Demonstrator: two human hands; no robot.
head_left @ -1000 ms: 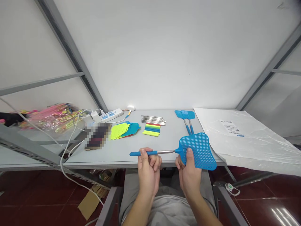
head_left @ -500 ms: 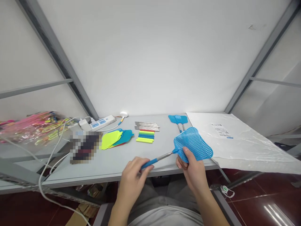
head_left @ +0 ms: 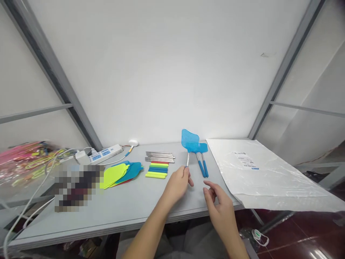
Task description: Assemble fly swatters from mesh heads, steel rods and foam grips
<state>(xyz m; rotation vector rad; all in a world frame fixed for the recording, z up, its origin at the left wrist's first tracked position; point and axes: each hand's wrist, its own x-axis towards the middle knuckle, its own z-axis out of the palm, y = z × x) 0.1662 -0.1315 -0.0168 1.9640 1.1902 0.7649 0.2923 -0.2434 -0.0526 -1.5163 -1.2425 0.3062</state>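
My left hand is closed around the handle of a blue fly swatter, whose mesh head points away from me toward the wall. Its grip is mostly hidden in my fingers. Just right of it, two more blue fly swatters lie side by side on the table, their heads partly covered by the held one. My right hand hovers over the table's front edge, fingers loosely curled and apart, with nothing in it. Left of my left hand lie yellow, blue and red handle sleeves and several metal rods.
Yellow and blue swatter heads lie stacked on the grey table. A white power strip with cables and a heap of bagged colourful items are at the left. A white plastic sheet covers the right side.
The held fly swatter has swung from lying crosswise to pointing at the wall, beside the other two. My right hand has let go of its head. The view has shifted slightly.
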